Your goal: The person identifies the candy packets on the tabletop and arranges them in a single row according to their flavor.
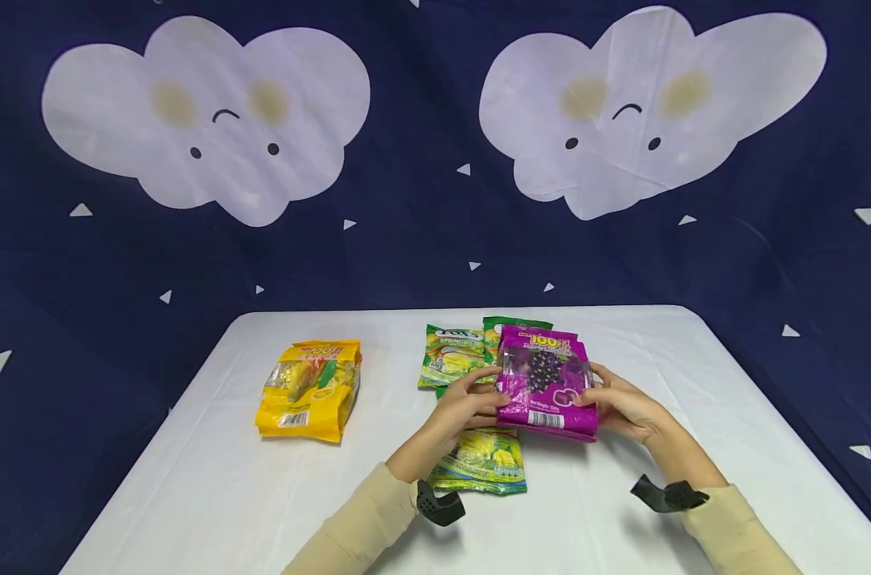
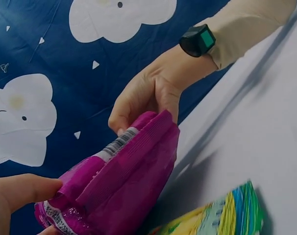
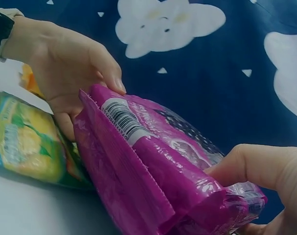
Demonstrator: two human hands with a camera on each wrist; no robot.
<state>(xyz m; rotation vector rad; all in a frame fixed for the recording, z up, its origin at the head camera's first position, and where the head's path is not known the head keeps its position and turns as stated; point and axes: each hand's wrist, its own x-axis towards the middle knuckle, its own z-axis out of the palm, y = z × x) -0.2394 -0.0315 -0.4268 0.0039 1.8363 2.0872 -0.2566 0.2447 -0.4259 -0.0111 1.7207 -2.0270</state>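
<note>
Both hands hold a purple candy bag [image 1: 546,383] with a dark berry picture and a barcode near its lower edge. My left hand [image 1: 458,411] grips its left side, thumb on the front and fingers behind. On the opposite side my right hand [image 1: 625,406] grips it the same way, thumb pressed on the front. In the right wrist view the purple bag [image 3: 134,161] shows its crimped bottom seam, tilted up above the table. Under and behind it lie green-and-yellow candy bags, one at the front [image 1: 481,463], one at the back left [image 1: 451,355] and one partly hidden behind [image 1: 514,322].
A yellow candy bag [image 1: 311,391] stands apart on the left of the white-covered table [image 1: 212,487]. Behind the table hangs a dark blue cloth [image 1: 421,263] printed with clouds and small triangles. Each wrist wears a black strap device [image 1: 441,505].
</note>
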